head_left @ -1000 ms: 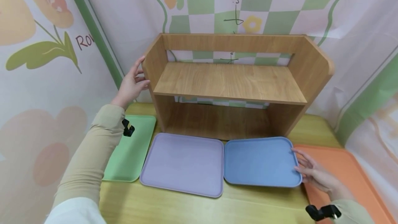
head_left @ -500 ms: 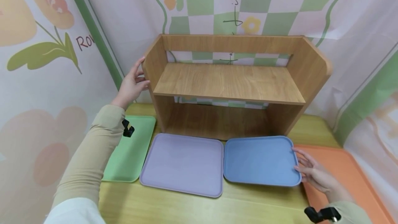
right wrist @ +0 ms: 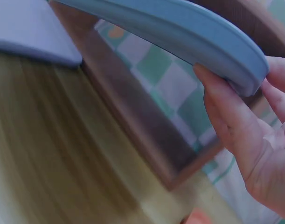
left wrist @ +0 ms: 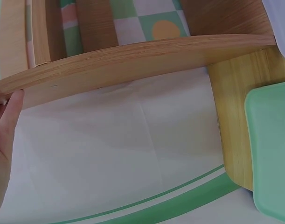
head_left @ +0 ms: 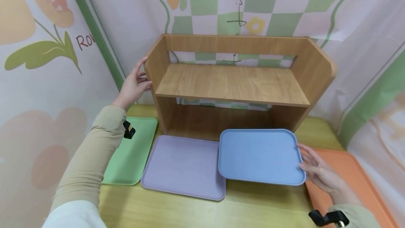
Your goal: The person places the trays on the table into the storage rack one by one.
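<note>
My right hand (head_left: pixel 321 171) pinches the right edge of a blue tray (head_left: pixel 261 156). The tray is raised off the table, and its left end overlaps a purple tray (head_left: pixel 183 166). In the right wrist view, thumb and fingers clasp the rim of the blue tray (right wrist: pixel 189 32) from both sides. My left hand (head_left: pixel 133 85) grips the left side panel of a two-level wooden shelf (head_left: pixel 234 82). The left wrist view shows the hand (left wrist: pixel 2 144) at that panel's edge, partly cut off by the frame.
A green tray (head_left: pixel 136 150) lies left of the purple one, under my left forearm. To the right, an orange tray (head_left: pixel 351 178) rests partly beneath my right arm. The yellowish wooden table (head_left: pixel 253 208) shows in front, and patterned cloth (head_left: pixel 234 2) hangs behind the shelf.
The blue tray has risen and shifted slightly left, over the purple tray's edge, with my right hand moving along. My left hand stays on the shelf.
</note>
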Action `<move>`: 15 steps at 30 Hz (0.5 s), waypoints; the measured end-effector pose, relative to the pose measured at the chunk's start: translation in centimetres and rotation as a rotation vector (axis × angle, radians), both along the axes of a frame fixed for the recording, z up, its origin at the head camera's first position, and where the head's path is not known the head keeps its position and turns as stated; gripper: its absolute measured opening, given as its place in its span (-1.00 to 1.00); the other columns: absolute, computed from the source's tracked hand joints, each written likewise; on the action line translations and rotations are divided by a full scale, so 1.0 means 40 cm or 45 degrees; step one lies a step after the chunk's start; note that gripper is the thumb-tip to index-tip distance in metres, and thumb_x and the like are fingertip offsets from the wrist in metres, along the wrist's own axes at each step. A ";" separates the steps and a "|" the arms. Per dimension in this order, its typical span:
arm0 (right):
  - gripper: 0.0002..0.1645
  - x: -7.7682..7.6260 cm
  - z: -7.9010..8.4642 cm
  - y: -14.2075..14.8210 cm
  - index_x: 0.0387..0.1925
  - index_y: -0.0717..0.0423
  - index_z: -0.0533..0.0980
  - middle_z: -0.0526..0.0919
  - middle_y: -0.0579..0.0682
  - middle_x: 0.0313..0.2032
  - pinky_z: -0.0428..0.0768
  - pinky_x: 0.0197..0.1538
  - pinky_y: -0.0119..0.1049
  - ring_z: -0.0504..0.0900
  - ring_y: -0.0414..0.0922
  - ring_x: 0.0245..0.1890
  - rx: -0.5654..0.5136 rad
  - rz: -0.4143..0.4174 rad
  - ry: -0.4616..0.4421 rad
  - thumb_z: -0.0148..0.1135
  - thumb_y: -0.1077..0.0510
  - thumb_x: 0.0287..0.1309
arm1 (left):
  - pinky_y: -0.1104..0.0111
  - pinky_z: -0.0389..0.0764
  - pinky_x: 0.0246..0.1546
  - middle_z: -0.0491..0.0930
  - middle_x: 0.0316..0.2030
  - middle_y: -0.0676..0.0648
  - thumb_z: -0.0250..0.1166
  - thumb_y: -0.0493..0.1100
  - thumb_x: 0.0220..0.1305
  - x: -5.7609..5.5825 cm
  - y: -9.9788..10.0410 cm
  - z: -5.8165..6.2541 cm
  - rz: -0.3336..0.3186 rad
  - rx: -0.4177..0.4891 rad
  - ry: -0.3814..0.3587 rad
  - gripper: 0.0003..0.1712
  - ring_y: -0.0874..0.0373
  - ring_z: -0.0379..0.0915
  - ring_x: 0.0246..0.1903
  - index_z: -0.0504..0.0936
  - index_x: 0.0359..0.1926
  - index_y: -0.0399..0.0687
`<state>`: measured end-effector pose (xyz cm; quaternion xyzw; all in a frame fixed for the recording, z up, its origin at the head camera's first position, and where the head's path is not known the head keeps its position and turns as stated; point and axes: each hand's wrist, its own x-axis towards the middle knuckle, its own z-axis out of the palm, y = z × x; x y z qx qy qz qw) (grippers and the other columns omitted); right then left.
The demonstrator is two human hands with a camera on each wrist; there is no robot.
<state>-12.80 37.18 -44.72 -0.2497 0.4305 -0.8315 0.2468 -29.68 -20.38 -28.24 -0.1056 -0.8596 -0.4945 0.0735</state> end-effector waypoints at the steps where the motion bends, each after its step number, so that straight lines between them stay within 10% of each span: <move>1: -0.21 -0.002 0.010 -0.009 0.41 -0.14 0.10 0.42 -0.07 0.22 0.62 0.07 -0.17 0.51 -0.10 0.11 0.008 0.002 0.011 -0.45 0.56 0.30 | 0.03 0.58 0.04 0.27 0.31 -0.29 0.11 -0.35 0.32 0.001 0.000 0.001 0.003 0.000 -0.003 -0.02 -0.18 0.35 0.21 -0.12 0.37 0.77; 15: -0.26 -0.045 0.135 -0.140 0.39 -0.03 0.04 0.42 0.09 0.14 0.66 -0.01 -0.16 0.57 -0.01 0.03 -0.157 0.054 0.087 -0.49 0.56 0.29 | 0.03 0.59 0.03 0.31 0.27 -0.33 0.11 -0.40 0.30 0.002 0.005 -0.001 0.007 0.022 0.017 -0.02 -0.20 0.37 0.18 -0.09 0.42 0.64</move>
